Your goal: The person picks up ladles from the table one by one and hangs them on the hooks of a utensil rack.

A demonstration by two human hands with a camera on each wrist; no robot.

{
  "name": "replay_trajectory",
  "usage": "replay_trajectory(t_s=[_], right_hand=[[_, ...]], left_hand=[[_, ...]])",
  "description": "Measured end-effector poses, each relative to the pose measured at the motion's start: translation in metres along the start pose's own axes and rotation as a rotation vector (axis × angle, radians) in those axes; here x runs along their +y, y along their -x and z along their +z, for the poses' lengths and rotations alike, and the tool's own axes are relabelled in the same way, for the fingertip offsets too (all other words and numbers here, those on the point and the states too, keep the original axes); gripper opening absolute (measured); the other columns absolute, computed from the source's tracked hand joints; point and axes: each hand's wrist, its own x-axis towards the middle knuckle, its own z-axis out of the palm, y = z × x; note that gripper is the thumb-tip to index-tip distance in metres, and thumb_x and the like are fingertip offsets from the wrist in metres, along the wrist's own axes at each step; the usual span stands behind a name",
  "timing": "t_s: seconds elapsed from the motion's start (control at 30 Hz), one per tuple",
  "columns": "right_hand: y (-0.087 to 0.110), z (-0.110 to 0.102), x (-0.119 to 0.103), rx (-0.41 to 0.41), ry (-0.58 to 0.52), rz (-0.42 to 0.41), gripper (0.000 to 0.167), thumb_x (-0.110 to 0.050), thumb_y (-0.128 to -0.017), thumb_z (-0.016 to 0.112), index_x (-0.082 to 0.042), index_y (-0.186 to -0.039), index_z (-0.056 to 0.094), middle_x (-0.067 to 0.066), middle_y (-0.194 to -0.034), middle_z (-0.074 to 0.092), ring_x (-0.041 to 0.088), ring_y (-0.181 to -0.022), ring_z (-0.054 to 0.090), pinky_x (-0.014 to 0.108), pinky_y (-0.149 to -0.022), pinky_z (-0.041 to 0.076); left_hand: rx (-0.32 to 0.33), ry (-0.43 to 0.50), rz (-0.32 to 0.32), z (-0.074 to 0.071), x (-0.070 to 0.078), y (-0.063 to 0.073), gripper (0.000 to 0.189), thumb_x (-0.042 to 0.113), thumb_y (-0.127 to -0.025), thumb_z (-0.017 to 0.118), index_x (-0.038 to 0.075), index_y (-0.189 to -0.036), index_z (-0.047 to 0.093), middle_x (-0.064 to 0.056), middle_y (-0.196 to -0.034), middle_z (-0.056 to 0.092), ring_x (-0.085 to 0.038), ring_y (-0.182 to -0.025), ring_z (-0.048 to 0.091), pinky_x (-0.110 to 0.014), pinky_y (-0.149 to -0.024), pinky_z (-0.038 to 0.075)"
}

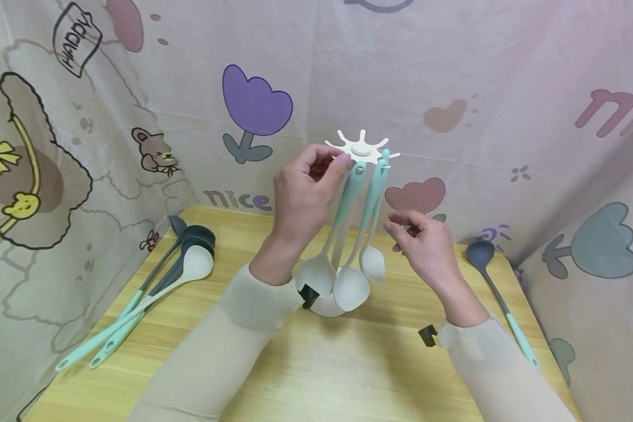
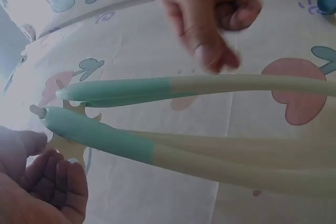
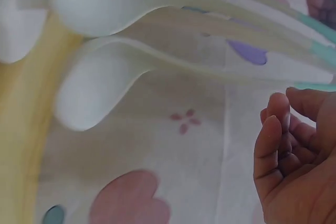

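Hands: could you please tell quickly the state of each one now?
Left hand: closed, pinching the white, spoked utensil rack.
Right hand: open, loosely curled, holding nothing.

My head camera looks forward and down over both my left hand [image 1: 307,190] and my right hand [image 1: 427,246]. My wrist cameras share a close, sideways look at the hanging utensils [image 1: 371,202]: left faces the handles [image 2: 100,134], right the bowls [image 3: 105,85], blurred perhaps by nearness.

Wooden table [image 1: 337,375] — left: utensil pile [image 1: 153,299] | middle: white stand [image 1: 361,150] | right: dark ladle [image 1: 502,302]
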Motion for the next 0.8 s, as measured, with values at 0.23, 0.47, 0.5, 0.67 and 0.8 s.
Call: replay_trajectory(t_s=[0.23,0.47,0.5,0.67,0.8], right_hand=[[0.022,-0.013,0.06,0.118,0.153,0.048,0.024,-0.03,-0.103,0.072,-0.008,-0.111,0.08,0.009,-0.082,0.077,0.008,-0.06,0.068,0.022,-0.048,0.048],[0.044,-0.045,0.13,0.119,0.409,0.151,0.027,-0.023,-0.107,0.064,-0.001,-0.114,0.077,0.021,-0.094,0.078,0.022,-0.066,0.073,0.036,-0.057,0.052],[0.047,-0.051,0.142,0.106,0.453,0.164,0.027,-0.021,-0.106,0.063,0.001,-0.114,0.076,0.022,-0.096,0.078,0.028,-0.069,0.074,0.042,-0.06,0.052],[0.063,-0.083,0.197,-0.057,0.615,0.351,0.029,-0.016,-0.104,0.055,0.009,-0.105,0.069,0.029,-0.091,0.071,0.047,-0.077,0.065,0.055,-0.06,0.049],[0.074,-0.104,0.226,-0.236,0.639,0.561,0.026,-0.015,-0.099,0.051,0.009,-0.094,0.061,0.029,-0.084,0.063,0.043,-0.076,0.061,0.051,-0.057,0.048]], left_hand=[[0.032,-0.05,0.037,0.0,0.004,-0.002,0.013,0.013,-0.1,0.075,0.001,-0.104,0.078,-0.009,-0.094,0.079,-0.014,-0.078,0.067,-0.024,-0.071,0.056],[0.009,-0.06,0.013,-0.002,0.005,-0.004,0.014,0.014,-0.099,0.076,0.002,-0.106,0.078,-0.009,-0.096,0.079,-0.015,-0.081,0.068,-0.025,-0.073,0.058],[0.005,-0.058,0.01,-0.003,0.006,-0.004,0.014,0.014,-0.099,0.076,0.002,-0.106,0.079,-0.009,-0.096,0.079,-0.015,-0.081,0.068,-0.025,-0.073,0.058],[0.0,-0.042,0.002,-0.004,0.004,-0.007,0.013,0.014,-0.099,0.076,0.002,-0.104,0.079,-0.008,-0.093,0.079,-0.014,-0.08,0.067,-0.024,-0.072,0.057],[-0.004,-0.04,-0.006,-0.005,0.004,-0.008,0.013,0.014,-0.098,0.076,0.002,-0.103,0.079,-0.009,-0.091,0.078,-0.014,-0.078,0.067,-0.023,-0.07,0.056]])
